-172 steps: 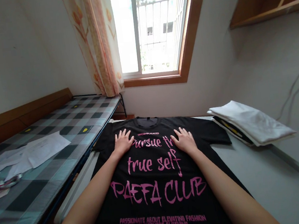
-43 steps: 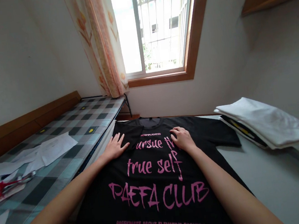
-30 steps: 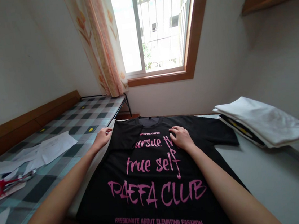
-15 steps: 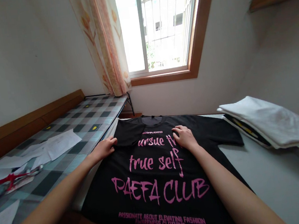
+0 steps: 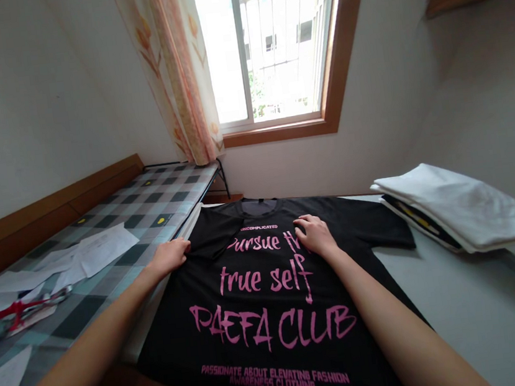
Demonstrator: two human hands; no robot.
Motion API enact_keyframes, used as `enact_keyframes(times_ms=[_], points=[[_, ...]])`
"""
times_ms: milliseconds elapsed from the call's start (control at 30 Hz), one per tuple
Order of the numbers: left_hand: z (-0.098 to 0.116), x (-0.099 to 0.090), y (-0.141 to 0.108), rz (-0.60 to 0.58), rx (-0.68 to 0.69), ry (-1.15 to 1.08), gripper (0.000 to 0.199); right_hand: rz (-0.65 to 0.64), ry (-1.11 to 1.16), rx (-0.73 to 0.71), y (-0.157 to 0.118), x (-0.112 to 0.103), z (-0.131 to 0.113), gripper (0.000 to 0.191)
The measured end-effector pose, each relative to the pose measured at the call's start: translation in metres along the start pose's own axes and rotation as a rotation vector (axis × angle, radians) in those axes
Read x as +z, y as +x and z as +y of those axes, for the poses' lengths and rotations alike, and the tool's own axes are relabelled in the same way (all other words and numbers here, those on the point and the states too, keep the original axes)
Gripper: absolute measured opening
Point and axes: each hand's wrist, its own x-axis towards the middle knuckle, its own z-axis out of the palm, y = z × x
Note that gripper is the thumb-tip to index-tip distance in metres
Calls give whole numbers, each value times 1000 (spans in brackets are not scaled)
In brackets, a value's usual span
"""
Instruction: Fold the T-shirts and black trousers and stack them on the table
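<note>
A black T-shirt [image 5: 269, 291] with pink lettering lies spread on a white table [image 5: 457, 293], its collar toward the window. Its left-side sleeve is folded inward over the chest edge, while the other sleeve stretches out to the right. My left hand [image 5: 171, 255] is closed on the edge of the folded sleeve. My right hand [image 5: 315, 233] rests on the upper chest of the shirt, fingers slightly bent and apart, covering part of the top lettering.
Folded white cloth [image 5: 465, 205] lies on the table at the right. Left of the table is a bed with a checked cover [image 5: 168, 197], bearing papers [image 5: 99, 247] and a red-handled item [image 5: 18, 307]. A curtain [image 5: 183, 70] hangs beside the window.
My left hand has moved slightly left with the sleeve edge, and the folded sleeve reaches farther left, uncovering more lettering. My right hand stays on the chest. The view has shifted a little.
</note>
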Motion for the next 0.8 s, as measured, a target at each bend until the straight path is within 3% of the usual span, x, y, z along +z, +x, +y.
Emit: enact_keyframes(times_ms=[100, 200, 300, 433, 600, 800], points=[[3, -10, 12, -90, -28, -45, 14, 2, -3, 3, 0, 0, 0, 33], [14, -11, 37, 39, 12, -151, 28, 3, -2, 4, 0, 0, -1, 33], [28, 5, 69, 202, 62, -303, 47, 1, 0, 3, 0, 0, 0, 33], [39, 37, 100, 162, -107, -346, 63, 2, -2, -1, 0, 1, 1, 32], [34, 56, 107, 132, -136, -299, 70, 11, 6, -3, 0, 1, 1, 30], [34, 43, 115, 166, -116, -188, 68, 9, 6, 12, 1, 1, 0, 31]])
